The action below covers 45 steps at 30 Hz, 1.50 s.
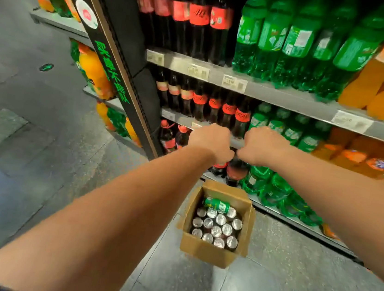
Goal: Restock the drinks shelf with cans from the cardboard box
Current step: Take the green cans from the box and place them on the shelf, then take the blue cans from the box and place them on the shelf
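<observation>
two hands, left hand [210,142] and right hand [264,145], meet at the drinks shelf [288,98] before cola bottles [228,112]; their fingers are hidden, so i cannot tell their grip. below on the floor [61,177], the cardboard box [207,252] holds upright cans [216,231], one green can [217,204] lying atop.

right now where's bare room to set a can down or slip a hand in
Free: the floor left of the cardboard box, out to the black end panel, and the floor strip right of the box below the bottom shelf. Crowded: shelves packed with bottles edge to edge; the box is filled with cans.
</observation>
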Motion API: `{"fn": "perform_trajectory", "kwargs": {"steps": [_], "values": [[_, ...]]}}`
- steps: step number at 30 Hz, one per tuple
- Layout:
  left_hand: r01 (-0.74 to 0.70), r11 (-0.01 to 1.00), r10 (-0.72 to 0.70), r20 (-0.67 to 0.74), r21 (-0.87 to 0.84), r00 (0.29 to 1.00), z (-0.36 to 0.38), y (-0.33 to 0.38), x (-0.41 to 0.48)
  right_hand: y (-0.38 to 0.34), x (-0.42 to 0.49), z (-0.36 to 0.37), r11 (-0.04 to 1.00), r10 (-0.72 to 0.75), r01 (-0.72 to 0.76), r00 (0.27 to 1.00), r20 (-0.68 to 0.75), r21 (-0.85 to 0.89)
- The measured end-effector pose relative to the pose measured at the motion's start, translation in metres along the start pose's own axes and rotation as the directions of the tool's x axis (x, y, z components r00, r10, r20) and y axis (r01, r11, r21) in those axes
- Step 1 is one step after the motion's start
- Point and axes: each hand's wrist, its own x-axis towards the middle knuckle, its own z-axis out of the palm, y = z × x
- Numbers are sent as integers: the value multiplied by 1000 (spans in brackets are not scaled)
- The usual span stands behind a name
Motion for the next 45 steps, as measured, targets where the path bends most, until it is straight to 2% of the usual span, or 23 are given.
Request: {"fn": "perform_trajectory", "kwargs": {"steps": [8, 16, 22, 26, 31, 35, 37, 40, 43, 45], "values": [[-13, 1000, 15, 159, -10, 987, 108, -27, 43, 14, 46, 102, 995, 77, -86, 983, 167, 46], [34, 998, -52, 367, 56, 929, 207, -44, 100, 42, 105, 202, 990, 78, -110, 950, 302, 89], [70, 996, -85, 424, 50, 902, 288, -57, 142, 64, 144, 279, 985, 106, -150, 920, 378, 88], [5, 999, -21, 471, 36, 882, 358, -65, 165, 77, 168, 345, 968, 169, -236, 861, 479, 84], [-75, 996, 38, 476, 58, 879, 434, -74, 186, 97, 170, 422, 924, 254, -362, 824, 506, 125], [-79, 997, 69, 485, 0, 872, 489, -81, 204, 112, 174, 484, 918, 257, -369, 831, 493, 144], [-100, 994, 103, 463, -32, 880, 513, -82, 212, 114, 177, 510, 940, 245, -328, 839, 486, 92], [-163, 985, 172, 401, -56, 900, 544, -85, 223, 114, 180, 547, 984, 177, -175, 898, 402, -41], [-196, 980, 196, 337, -36, 921, 570, -90, 235, 119, 193, 576, 985, 174, -149, 899, 402, -93], [-201, 980, 189, 343, -1, 920, 586, -94, 239, 124, 201, 593, 978, 179, -121, 906, 382, -171]]}}
